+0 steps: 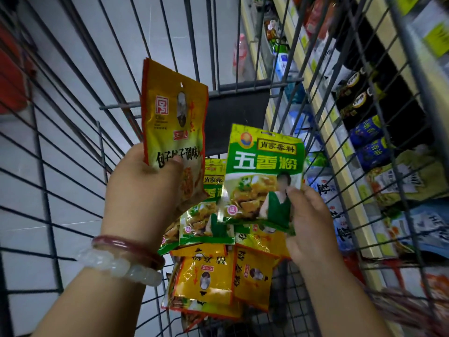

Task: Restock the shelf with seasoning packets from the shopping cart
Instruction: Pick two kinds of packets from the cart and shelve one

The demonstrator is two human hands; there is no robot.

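Grey wire shopping cart [73,132] holds a heap of glossy packets [209,283]; left hand [143,190] pinches yellow-orange foil seasoning packets [173,122], right hand [308,220] a green-white one [263,176], hands apart; likely light, floppy, slippery, best pinched by edges.

An orange-yellow packet [173,127] edged in red was seen at nine o'clock of a green-and-white packet [263,176] printed with white and yellow characters, above yellow packets [209,283], with a dark-red bangle [126,246] and milky-white bead bracelet [116,266] patterned plainly.
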